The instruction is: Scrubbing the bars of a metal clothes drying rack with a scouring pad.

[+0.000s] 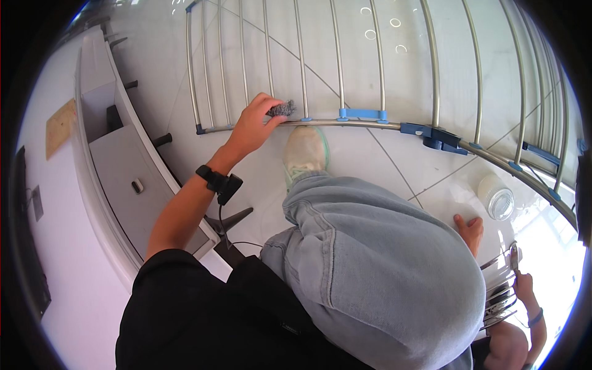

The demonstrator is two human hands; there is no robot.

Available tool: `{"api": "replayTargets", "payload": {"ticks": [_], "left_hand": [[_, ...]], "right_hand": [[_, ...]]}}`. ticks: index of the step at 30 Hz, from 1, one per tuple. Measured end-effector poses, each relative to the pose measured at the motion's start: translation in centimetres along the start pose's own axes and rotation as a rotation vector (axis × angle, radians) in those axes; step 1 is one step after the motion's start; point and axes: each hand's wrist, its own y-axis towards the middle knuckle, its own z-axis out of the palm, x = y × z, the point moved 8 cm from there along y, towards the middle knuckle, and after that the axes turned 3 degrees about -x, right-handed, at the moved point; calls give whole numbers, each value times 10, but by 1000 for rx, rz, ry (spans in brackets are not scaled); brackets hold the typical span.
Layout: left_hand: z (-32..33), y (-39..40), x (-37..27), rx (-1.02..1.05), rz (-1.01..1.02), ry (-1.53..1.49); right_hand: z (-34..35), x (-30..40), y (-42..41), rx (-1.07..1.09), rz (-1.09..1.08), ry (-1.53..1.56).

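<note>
My left hand [259,121] pinches a grey steel wool scrubber [283,109] between thumb and fingers. It is at the lower metal rail of a folding metal drying rack [360,123], close to where a thin crossbar meets it. Blue plastic clips and a dark blue joint [434,137] sit along that rail. Partly hidden behind my denim-covered knee, my right hand [471,233] shows a few fingers apart, with nothing seen in them. Near it on the tiles is a clear ribbed container [498,199], whose contents I cannot tell.
A shoe [306,148] is planted just below the rail. Along the left runs a white cabinet with a grey drawer [134,185] and dark feet. At lower right, another person's hand [524,286] is at a rack of metal bars [502,300]. A cable hangs from my left wrist device.
</note>
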Motion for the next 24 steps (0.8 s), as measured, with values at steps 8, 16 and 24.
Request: {"api": "replayTargets", "payload": {"ticks": [8,16,24], "left_hand": [[0,-56,38,-197,-283,44],[11,-57,53,-295,-524,-82],[11,-60,37,-385,-620,59]], "right_hand": [[4,-4,3,35,-30,-21],[-7,4,3,38,-15,18],[3,-1,-7,-5,-102,38]]}}
